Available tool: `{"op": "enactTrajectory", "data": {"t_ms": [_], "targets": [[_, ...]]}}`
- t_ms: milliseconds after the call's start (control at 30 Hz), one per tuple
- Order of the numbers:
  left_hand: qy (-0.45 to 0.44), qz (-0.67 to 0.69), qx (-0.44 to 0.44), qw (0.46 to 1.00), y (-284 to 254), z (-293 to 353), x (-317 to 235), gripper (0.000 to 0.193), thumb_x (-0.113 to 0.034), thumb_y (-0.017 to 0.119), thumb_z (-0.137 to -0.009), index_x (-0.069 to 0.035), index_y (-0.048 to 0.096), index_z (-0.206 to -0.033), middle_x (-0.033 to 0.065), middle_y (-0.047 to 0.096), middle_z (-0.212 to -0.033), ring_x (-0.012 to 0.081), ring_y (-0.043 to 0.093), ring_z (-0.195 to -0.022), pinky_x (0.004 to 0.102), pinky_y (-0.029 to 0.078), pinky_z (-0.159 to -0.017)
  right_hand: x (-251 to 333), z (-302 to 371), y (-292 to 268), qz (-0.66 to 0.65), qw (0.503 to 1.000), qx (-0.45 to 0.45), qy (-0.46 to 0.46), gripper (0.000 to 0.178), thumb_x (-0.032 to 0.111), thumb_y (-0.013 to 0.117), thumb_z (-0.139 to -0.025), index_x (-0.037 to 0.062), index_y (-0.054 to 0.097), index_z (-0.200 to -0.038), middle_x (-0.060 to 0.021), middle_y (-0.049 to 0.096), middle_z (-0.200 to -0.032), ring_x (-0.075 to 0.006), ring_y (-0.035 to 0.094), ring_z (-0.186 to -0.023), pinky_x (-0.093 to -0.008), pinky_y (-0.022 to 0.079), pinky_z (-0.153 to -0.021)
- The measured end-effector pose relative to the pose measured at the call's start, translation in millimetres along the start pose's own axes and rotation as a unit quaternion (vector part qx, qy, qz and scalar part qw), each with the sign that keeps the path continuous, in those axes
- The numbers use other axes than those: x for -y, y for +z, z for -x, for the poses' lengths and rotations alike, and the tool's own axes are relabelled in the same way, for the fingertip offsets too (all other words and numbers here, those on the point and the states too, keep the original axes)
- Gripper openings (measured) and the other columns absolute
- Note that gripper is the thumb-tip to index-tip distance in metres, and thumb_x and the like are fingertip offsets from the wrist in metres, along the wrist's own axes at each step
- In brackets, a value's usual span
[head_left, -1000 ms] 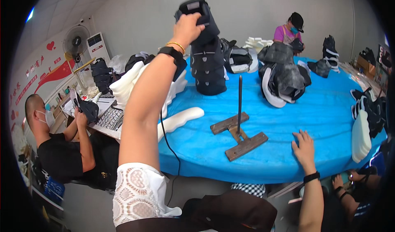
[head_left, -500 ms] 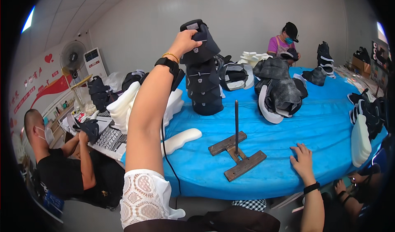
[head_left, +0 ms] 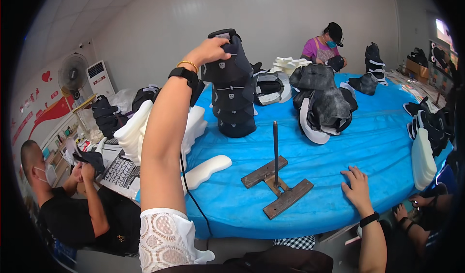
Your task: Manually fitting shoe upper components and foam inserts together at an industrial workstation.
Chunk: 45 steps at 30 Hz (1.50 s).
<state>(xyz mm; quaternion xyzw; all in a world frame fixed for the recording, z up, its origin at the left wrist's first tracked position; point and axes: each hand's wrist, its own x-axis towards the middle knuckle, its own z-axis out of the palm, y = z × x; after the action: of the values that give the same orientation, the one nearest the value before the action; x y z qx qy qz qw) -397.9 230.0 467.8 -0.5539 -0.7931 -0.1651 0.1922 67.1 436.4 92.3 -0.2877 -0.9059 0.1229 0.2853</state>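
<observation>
Dark fabric pieces that look like shoe uppers stand in a tall nested stack (head_left: 236,107) left of the table's middle. My left hand (head_left: 211,52), arm stretched far forward, grips the collar of the topmost shoe upper (head_left: 224,69), thumb and fingers closed on its rim. This piece rests on the stack, tilted slightly to the left. On the blue cloth at the near right lies my right hand (head_left: 357,186), palm down with fingers spread, holding nothing. Between the two hands a rusty metal stand (head_left: 288,195) with an upright rod (head_left: 276,152) sits on the table.
White foam pieces (head_left: 133,132) pile up at left; one foam piece (head_left: 208,171) lies alone. More dark uppers (head_left: 324,106) with pale bands occupy the middle. A foam stack (head_left: 423,161) edges the right. One co-worker (head_left: 322,48) sits opposite, another (head_left: 68,195) at left. A black cable (head_left: 191,195) crosses the near edge.
The top upper has sunk slightly on the stack, my left hand still on it. The whole view has shifted a little. My right hand stays on the cloth.
</observation>
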Motion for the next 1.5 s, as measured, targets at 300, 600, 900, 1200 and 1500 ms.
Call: {"op": "enactTrajectory", "data": {"t_ms": [300,600,900,1200,1500], "targets": [[-0.015,-0.131,-0.035,0.991,43,-46,-8,0.044,-0.039,0.058,-0.09,-0.007,0.069,-0.117,0.0189,0.067,-0.118,0.037,0.063,-0.112,0.0455,0.05,-0.096,-7,-2,-1,0.02,1.0,0.011,0.011,0.041,0.023,0.064,-0.084,0.0161,0.062,-0.124,-0.0171,0.051,-0.141,-0.0357,0.04,-0.137,-0.0552,0.027,-0.111],[-0.059,-0.034,-0.157,0.985,52,5,61,0.057,-0.047,0.041,-0.098,0.0,0.072,-0.096,0.0209,0.07,-0.099,0.0427,0.065,-0.092,0.0463,0.051,-0.085,2,-2,-2,0.023,0.999,0.023,0.005,0.041,0.023,0.062,-0.087,0.015,0.061,-0.126,-0.0181,0.049,-0.142,-0.0362,0.039,-0.138,-0.0552,0.025,-0.112],[-0.056,0.012,-0.244,0.968,93,33,33,0.061,-0.057,0.072,-0.077,0.004,0.07,-0.078,0.0202,0.067,-0.066,0.0354,0.069,-0.068,0.0418,0.055,-0.068,18,-1,-3,0.093,0.996,0.011,-0.016,0.04,0.019,0.053,-0.091,0.0111,0.058,-0.13,-0.0207,0.048,-0.142,-0.0388,0.04,-0.135,-0.054,0.028,-0.111],[-0.01,-0.098,-0.166,0.981,85,42,21,0.08,-0.048,0.08,-0.072,0.005,0.054,-0.127,0.0298,0.067,-0.104,0.0419,0.067,-0.098,0.0449,0.053,-0.085,9,4,-2,0.074,0.997,-0.011,-0.013,0.037,0.024,0.055,-0.091,0.013,0.06,-0.127,-0.0192,0.051,-0.14,-0.0376,0.042,-0.135,-0.056,0.029,-0.111],[-0.137,-0.204,-0.098,0.964,53,69,-10,0.075,-0.05,0.082,-0.066,-0.009,0.06,-0.125,0.0158,0.072,-0.104,0.0353,0.068,-0.102,0.0467,0.054,-0.084,-3,7,-4,0.012,1.0,-0.016,0.007,0.037,0.028,0.06,-0.088,0.0138,0.064,-0.123,-0.0151,0.054,-0.14,-0.0338,0.043,-0.136,-0.0528,0.029,-0.113]]}}
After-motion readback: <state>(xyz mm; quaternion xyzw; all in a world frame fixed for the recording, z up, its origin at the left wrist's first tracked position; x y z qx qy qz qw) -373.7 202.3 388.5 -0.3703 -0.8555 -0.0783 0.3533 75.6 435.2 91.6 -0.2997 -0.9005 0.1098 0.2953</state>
